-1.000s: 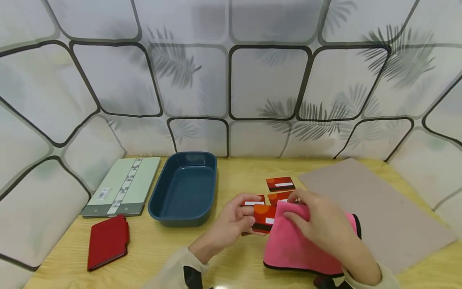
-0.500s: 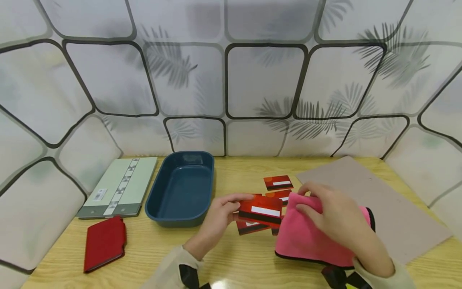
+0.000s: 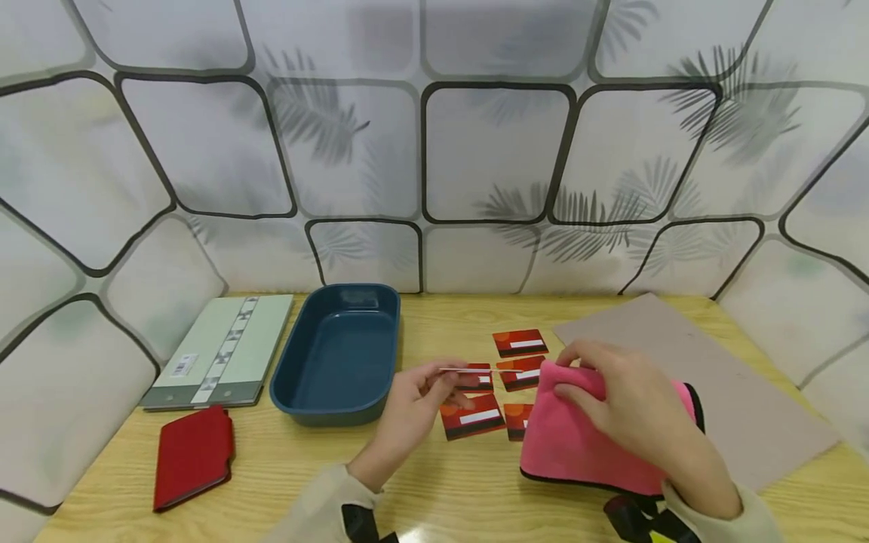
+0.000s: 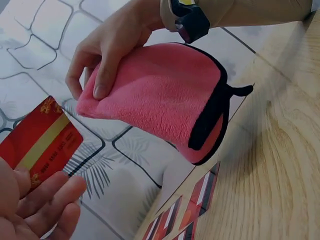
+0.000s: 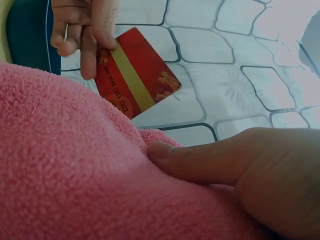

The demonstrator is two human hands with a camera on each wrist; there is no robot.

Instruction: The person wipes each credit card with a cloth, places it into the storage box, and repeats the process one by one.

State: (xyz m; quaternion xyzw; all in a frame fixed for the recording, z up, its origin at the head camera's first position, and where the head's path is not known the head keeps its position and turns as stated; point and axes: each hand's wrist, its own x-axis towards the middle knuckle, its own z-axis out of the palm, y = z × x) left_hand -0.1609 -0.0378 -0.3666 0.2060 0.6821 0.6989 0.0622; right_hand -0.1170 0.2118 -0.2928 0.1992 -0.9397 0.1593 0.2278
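My left hand (image 3: 416, 403) pinches a red bank card (image 5: 137, 75) between thumb and fingers. In the head view that card is held level and shows almost edge-on; in the left wrist view its face has a gold stripe and embossed characters. My right hand (image 3: 621, 411) grips the folded top corner of a pink plush cloth (image 3: 587, 452) with black edging and a small black loop (image 4: 242, 91). The cloth hangs just right of the card. Several more red cards (image 3: 520, 343) lie face down on the table below, one partly hidden by the cloth.
A dark blue rectangular dish (image 3: 339, 362) stands left of the cards. Further left are a pale green folder (image 3: 220, 351) and a red notebook (image 3: 193, 456). A grey-brown mat (image 3: 706, 377) lies at the right. Patterned fabric walls (image 3: 498, 151) enclose the wooden table (image 3: 305, 483).
My left hand has drawn the card leftward, away from the cloth, and tilted it from face-on to nearly flat. My right hand has shifted slightly right with the cloth.
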